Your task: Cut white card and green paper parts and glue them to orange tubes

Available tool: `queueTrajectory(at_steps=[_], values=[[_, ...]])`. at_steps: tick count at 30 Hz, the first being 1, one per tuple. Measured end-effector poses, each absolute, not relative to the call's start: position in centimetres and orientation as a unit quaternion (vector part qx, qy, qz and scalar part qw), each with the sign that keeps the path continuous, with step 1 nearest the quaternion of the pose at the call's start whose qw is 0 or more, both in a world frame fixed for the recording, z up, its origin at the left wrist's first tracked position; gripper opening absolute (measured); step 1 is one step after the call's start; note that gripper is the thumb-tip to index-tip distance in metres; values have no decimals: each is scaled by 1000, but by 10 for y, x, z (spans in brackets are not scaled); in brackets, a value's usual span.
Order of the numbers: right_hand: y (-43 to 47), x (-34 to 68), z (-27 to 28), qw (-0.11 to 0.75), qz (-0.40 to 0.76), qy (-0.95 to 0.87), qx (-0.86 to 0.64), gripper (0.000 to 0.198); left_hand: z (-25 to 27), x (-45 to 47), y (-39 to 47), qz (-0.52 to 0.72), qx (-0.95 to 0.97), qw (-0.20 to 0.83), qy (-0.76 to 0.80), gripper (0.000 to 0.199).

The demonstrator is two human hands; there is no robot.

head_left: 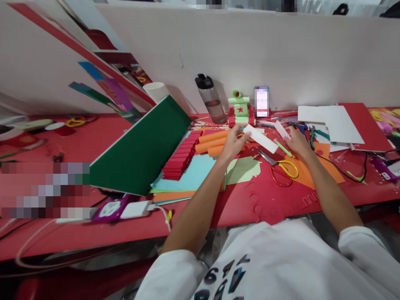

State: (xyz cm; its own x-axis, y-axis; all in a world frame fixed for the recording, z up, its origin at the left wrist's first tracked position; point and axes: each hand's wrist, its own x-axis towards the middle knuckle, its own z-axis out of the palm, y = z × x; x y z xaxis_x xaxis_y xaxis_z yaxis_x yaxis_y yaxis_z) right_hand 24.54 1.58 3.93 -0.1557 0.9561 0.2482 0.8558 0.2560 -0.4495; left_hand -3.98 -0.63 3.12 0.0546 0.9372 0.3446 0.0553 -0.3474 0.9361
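A red bench (96, 137) ran across the whole workspace. On its left part a dark green board (137, 154) leaned at a slant, and right of that lay light blue paper (196, 171) with a stack of folded red paper strips (181, 156) on it. Far to the right, white sheets (340, 123) partly covered a red board (370, 129). A clear water bottle (212, 102) with a black lid stood near the wall, and orange paper rolls (215, 141) lay beside the left hand (234, 143). Scissors (276, 163) with yellow and red handles rested between the forearms. The left grip was nearly closed, pinching one end of a white strip (262, 139) just beyond the scissors. The right hand (296, 141) had a similarly narrow grip, its thumb and fingers pinching a smaller pale strip (282, 130), which was near the white one but apart from it.
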Motion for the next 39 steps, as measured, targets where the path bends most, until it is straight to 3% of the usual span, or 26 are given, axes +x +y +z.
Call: queueTrajectory(at_steps=[4, 9, 16, 24, 32, 39], values=[[13, 237, 44, 329, 268, -769, -479, 32, 31, -30, -12, 538, 609, 427, 397, 41], [-2, 217, 44, 305, 440, -761, -366, 41, 25, -19, -13, 541, 607, 447, 374, 41], [-13, 210, 46, 316, 611, -644, -334, 54, 28, -19, -11, 602, 575, 406, 376, 33], [-13, 210, 47, 313, 646, -616, -324, 60, 29, -19, -13, 615, 558, 412, 376, 36], [-16, 200, 43, 350, 539, -686, -340, 61, 27, -6, -19, 608, 545, 448, 363, 59], [-19, 195, 46, 346, 484, -729, -339, 67, 31, -5, -21, 617, 530, 442, 379, 59]])
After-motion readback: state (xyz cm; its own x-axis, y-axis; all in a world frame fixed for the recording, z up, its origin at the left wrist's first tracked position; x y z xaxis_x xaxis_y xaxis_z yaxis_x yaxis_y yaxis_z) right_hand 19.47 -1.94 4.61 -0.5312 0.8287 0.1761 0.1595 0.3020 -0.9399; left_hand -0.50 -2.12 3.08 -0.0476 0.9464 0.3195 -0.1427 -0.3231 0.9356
